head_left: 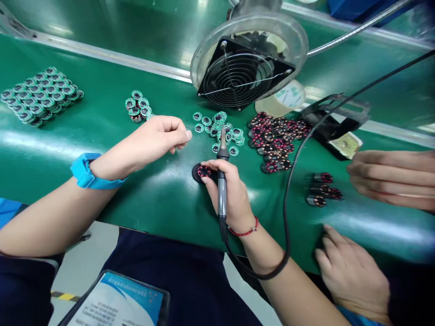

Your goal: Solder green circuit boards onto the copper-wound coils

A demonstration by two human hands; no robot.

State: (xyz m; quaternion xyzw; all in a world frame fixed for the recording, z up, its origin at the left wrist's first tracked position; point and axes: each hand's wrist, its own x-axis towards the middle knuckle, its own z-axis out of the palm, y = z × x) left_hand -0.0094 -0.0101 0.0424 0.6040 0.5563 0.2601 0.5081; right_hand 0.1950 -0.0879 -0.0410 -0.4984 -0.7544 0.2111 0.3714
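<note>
My right hand (233, 192) holds a soldering iron (222, 183), its tip pointing away from me. The thumb and forefinger of that hand also grip a motor stator (204, 171) with red windings, at a black round base (196, 174) on the bench. My left hand (163, 136) hovers up and to the left of the stator. Its fingers are pressed together, and whatever may be between them is hidden. Just right of those fingertips lies a loose pile of small round green circuit boards (217, 129).
Stacked stators with green boards (41, 97) stand far left, and a smaller group (137, 106) is behind my left hand. Bare stators (275, 138) are heaped right of a fan (234, 79). An iron stand (335, 120) and a co-worker's hands (353, 271) are at right.
</note>
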